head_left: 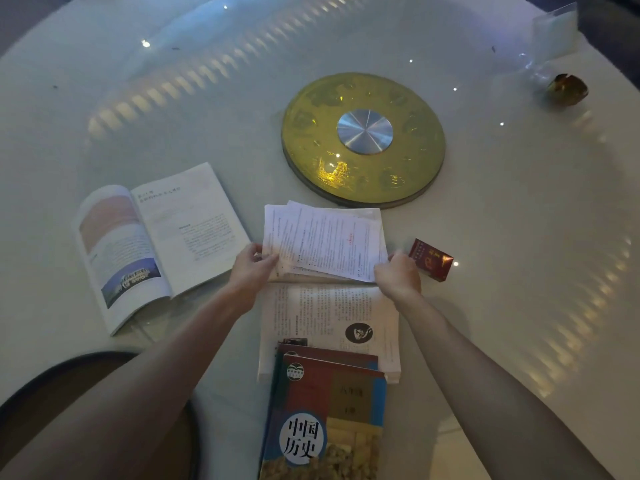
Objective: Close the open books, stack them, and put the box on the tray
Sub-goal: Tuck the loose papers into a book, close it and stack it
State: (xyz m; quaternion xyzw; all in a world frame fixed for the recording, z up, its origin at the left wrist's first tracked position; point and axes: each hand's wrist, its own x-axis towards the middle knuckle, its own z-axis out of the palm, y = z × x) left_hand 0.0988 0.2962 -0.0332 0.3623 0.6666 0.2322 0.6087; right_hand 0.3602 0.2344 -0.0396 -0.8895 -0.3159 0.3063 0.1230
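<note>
Middle book [329, 306] open flat, far half's pages [325, 240] lifted and fanned. Second open book [156, 244] lies flat well to its left, photo pages up. Two closed history books [329, 410] stacked, overlapping middle book's near edge. Red box [430, 259] just right of pages. Round gold tray [363, 140] beyond, silver centre.

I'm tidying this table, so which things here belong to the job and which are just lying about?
Job: open book at left, open book with loose pages in both hands, closed history books, red box, round gold tray.
Lying about: clear plastic wrapper, amber object, dark chair.
</note>
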